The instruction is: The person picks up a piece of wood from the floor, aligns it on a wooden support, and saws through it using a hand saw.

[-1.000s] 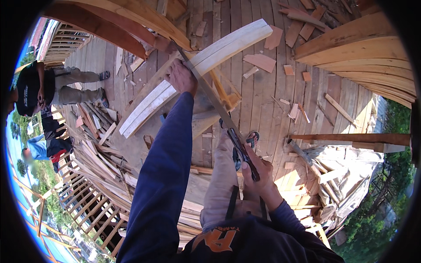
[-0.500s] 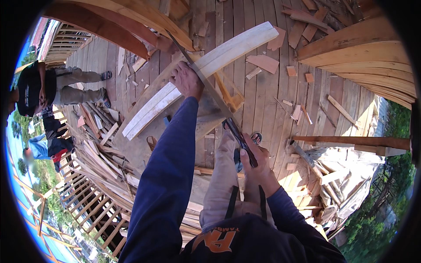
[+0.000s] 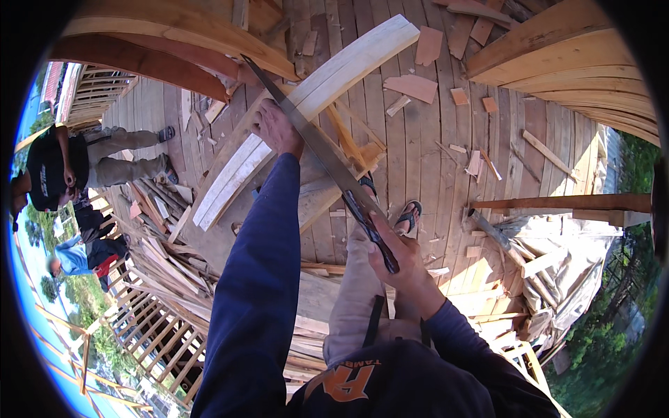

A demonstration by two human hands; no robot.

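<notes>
A hand saw [image 3: 322, 148] lies slantwise across a pale, slightly curved wooden board [image 3: 359, 59]. My right hand [image 3: 410, 263] is closed round the saw's dark handle at the near end of the blade. Just left of the blade, my left hand [image 3: 277, 129] grips the board, its fingers bent over the top. The board rests across a wooden support [image 3: 327, 198] above the deck. Where the teeth meet the wood is hidden by the blade, so I cannot tell how deep any cut is.
Curved timber ribs [image 3: 557, 63] rise at the far right, and thick beams [image 3: 174, 35] cross the far left. Scrap wood [image 3: 411, 87] litters the deck. A pile of slats [image 3: 167, 261] lies left. A person [image 3: 59, 164] stands at the left; a crumpled tarp [image 3: 568, 272] is at the right.
The saw and my right hand have shifted slightly, with the handle a little nearer to me. My left hand stays on the board beside the blade. The whole view has shifted a little.
</notes>
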